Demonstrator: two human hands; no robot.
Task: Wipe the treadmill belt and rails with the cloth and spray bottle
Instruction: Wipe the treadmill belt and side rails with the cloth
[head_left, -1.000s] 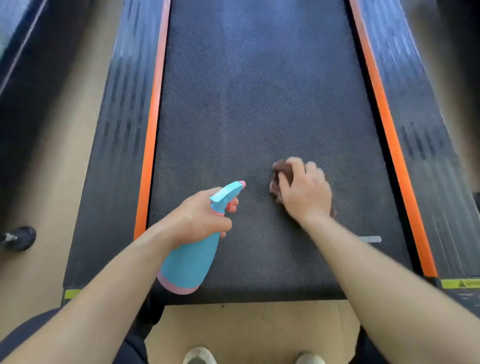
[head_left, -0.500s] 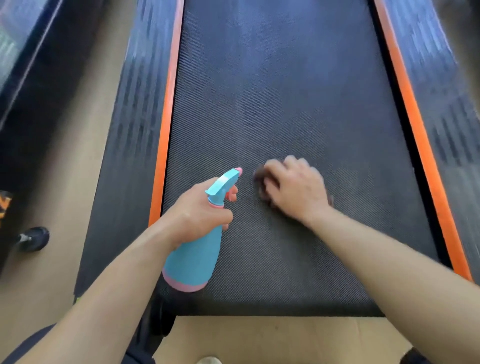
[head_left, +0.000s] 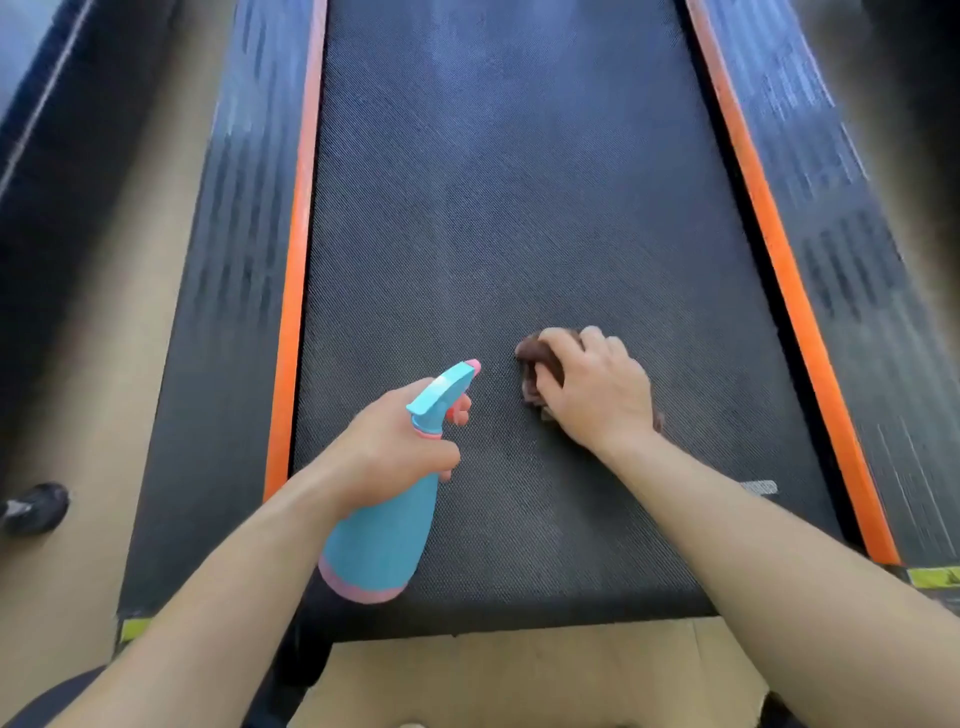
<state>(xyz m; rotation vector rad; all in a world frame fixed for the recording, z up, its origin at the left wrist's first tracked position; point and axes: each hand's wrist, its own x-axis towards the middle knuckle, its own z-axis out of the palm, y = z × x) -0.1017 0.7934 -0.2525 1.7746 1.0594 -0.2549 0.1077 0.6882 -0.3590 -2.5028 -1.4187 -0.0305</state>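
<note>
Cloth (head_left: 535, 364), brown and bunched, lies on the near-centre treadmill belt (head_left: 493, 208), gripped by the right hand (head_left: 597, 395); it swept left, now back right. Left hand (head_left: 395, 452) still grips the spray bottle (head_left: 384, 530). Belt scrubbing is ongoing; rails (head_left: 228, 312) probably still to do.

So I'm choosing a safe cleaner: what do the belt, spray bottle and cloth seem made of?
Belt: probably rubber or PVC, matte dark grey, with a fine diagonal grid texture. Spray bottle: smooth turquoise plastic with pink trim, slightly glossy. Cloth: soft brown fabric, bunched into folds under the right hand; its weave is too blurred to tell.
</note>
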